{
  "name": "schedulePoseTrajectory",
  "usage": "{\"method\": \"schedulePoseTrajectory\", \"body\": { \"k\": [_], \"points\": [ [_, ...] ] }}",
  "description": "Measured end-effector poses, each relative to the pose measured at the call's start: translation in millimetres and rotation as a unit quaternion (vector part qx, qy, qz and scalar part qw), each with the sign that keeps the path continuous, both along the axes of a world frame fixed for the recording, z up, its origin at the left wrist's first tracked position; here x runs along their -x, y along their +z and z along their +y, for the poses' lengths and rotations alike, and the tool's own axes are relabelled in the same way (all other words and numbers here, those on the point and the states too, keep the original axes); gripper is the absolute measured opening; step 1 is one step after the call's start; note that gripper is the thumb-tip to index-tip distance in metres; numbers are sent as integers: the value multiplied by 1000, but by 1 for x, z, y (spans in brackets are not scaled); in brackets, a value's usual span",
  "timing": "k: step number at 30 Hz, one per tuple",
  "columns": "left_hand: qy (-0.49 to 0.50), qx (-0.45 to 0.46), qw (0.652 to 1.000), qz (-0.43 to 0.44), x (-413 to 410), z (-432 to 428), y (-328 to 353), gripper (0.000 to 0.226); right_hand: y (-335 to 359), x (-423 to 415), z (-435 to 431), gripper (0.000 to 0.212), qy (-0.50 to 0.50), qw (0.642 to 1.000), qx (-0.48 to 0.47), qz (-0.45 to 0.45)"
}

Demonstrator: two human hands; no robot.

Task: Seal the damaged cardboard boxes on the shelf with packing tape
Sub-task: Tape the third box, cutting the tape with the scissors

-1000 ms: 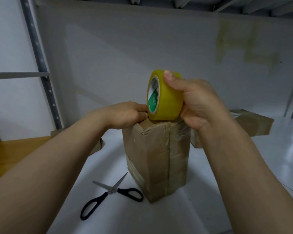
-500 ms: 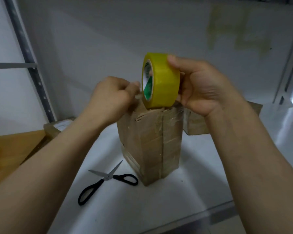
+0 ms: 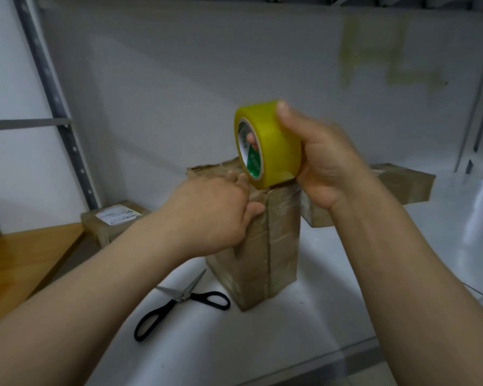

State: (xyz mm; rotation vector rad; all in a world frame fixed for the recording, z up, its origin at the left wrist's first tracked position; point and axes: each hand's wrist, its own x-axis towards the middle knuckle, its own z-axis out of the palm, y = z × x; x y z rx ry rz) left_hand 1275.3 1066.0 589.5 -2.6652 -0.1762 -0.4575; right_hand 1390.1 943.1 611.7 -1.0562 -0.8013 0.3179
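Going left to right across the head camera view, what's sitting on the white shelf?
Small cardboard box with a white label → black-handled scissors → tall upright taped cardboard box → low brown cardboard box.

- Packing tape roll (image 3: 273, 146): yellowish clear tape on a white core with green print. It stands on edge, its lower rim touching the top of the upright box. The right hand (image 3: 326, 168) grips it, thumb on top and a fingertip showing through the core.
- Upright box (image 3: 265, 246): brown cardboard, standing on end near the middle of the white shelf (image 3: 374, 288), glossy tape over its sides, top crumpled. The left hand (image 3: 215, 215) rests on its top left edge.
- Flat box (image 3: 402, 185): lies behind it toward the shelf's back edge, partly hidden.
- Labelled box (image 3: 115, 218): lies flat at the shelf's left edge.
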Motion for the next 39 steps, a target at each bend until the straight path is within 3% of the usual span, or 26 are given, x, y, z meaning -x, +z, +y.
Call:
{"method": "schedulePoseTrajectory", "body": {
  "k": [2,5,7,11,15,17,20,23,32,39],
  "points": [
    [7,26,1000,3,-1,0,1,43,-9,-3,-4,23,21,998,22,-58],
    [31,62,997,-20,-6,2,7,26,-20,-8,-2,40,40,995,17,-85],
    [47,100,992,-64,-8,-1,6,11,-24,-9,2,35,35,997,-2,-71],
    [56,124,984,-113,-6,-10,-13,8,-24,-8,8,21,-10,998,-7,-61],
    [50,41,992,-110,-9,-3,-35,44,-22,4,13,12,-41,998,-20,-47],
    [49,22,989,-135,-11,-5,-38,49,-19,10,15,9,-65,997,-25,-36],
    [72,71,991,-91,-11,-10,-36,55,-16,18,14,9,-88,996,-30,-8],
    [66,106,987,-104,-12,-10,-34,62,-14,24,12,11,-87,996,-35,11],
    [53,149,972,-171,-18,-7,-26,42,18,55,1,31,-109,993,-46,-25],
    [37,176,958,-222,-19,6,-28,36,13,69,-19,27,-132,991,-19,-20]
  ]
}}
